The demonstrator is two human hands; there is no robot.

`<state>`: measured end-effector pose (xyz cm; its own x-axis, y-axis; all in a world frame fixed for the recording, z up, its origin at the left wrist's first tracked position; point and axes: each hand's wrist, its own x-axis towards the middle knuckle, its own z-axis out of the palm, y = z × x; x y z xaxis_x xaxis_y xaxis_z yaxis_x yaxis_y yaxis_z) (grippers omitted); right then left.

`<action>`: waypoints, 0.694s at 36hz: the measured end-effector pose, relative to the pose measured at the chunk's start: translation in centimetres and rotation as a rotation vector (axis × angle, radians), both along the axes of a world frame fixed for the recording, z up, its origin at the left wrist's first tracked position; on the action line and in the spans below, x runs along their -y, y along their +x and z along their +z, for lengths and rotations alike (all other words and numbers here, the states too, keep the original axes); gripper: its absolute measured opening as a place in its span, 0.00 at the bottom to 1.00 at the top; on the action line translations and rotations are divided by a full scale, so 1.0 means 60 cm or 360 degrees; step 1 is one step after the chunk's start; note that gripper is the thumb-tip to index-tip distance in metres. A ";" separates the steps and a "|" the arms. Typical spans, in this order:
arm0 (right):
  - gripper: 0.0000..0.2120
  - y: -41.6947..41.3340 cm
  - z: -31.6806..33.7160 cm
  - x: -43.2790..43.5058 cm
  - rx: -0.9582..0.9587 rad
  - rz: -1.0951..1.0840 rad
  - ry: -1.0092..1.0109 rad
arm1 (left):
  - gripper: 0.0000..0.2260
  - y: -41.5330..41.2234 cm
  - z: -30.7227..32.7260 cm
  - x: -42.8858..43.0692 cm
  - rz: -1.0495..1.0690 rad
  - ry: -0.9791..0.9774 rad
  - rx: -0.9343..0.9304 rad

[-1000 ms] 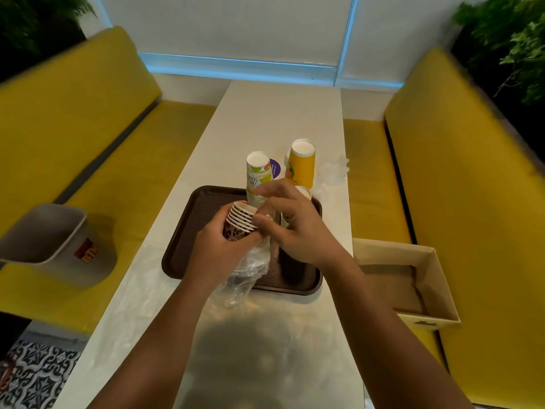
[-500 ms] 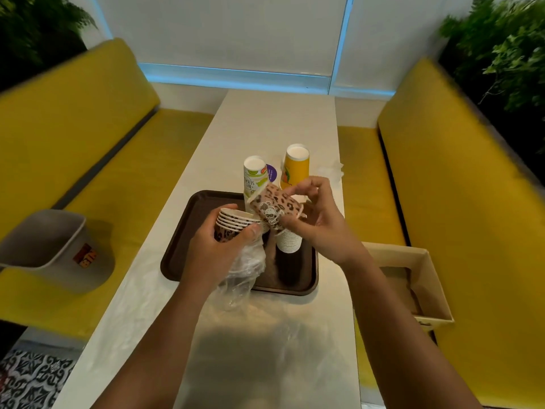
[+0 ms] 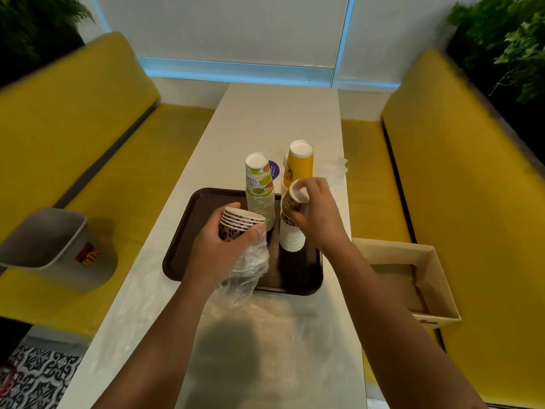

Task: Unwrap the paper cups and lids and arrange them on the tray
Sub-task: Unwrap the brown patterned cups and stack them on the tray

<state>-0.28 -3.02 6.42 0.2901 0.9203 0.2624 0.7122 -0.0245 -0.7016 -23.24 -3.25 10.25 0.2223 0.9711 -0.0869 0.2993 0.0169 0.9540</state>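
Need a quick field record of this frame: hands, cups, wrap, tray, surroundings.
left hand: grips a short rim-up stack of leopard cups, with wrap hanging below
right hand: holds a single cup, upside down and tilted, at the top of the inverted stack
inverted stack: stands on the tray
other stacks: lime-print stack at the tray's far edge; orange stack behind, base hidden
benches: grey bin left, cardboard box right

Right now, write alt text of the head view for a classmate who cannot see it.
A person's left hand holds a short stack of spotted cups with plastic wrap hanging below, while the right hand holds a single cup over an upside-down stack on a brown tray. A green stack and a yellow stack stand behind.
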 end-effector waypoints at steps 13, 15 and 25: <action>0.06 -0.049 0.026 0.026 -0.0120 0.0263 0.0429 | 0.27 0.002 -0.014 -0.011 -0.0049 0.0006 -0.0117; 0.06 -0.063 0.048 0.038 -0.0192 0.0537 0.0345 | 0.25 0.003 -0.013 -0.009 -0.0089 0.0014 -0.0135; 0.05 -0.073 0.064 0.058 -0.0656 0.0706 0.0257 | 0.17 0.008 0.000 0.008 -0.0183 0.0064 -0.0185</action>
